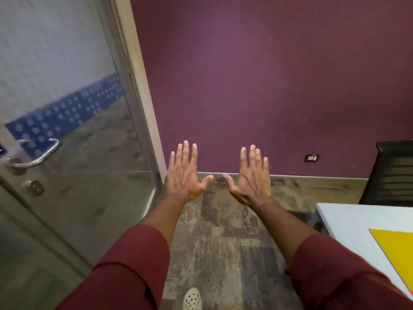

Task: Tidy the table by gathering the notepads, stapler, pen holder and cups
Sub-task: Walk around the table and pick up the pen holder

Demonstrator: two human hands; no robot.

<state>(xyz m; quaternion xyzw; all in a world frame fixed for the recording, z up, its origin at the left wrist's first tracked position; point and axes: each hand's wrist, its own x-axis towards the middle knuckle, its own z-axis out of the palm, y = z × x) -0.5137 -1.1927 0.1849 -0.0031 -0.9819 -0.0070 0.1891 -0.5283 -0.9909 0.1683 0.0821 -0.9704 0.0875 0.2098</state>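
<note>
I hold my left hand (186, 175) and right hand (250, 177) out empty, fingers (185, 151) spread wide; the tabletop (348, 222) corner lies right of them.

White table corner (348, 222) at lower right, a yellow sheet (395, 245) lying flat on it, partly cut off

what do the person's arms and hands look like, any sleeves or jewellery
Both arms wear dark red, maroon sleeves pushed up to mid-forearm, with folds at the cuffs. The left hand and right hand are bare: no gloves, rings, watch or bracelets visible.
</note>
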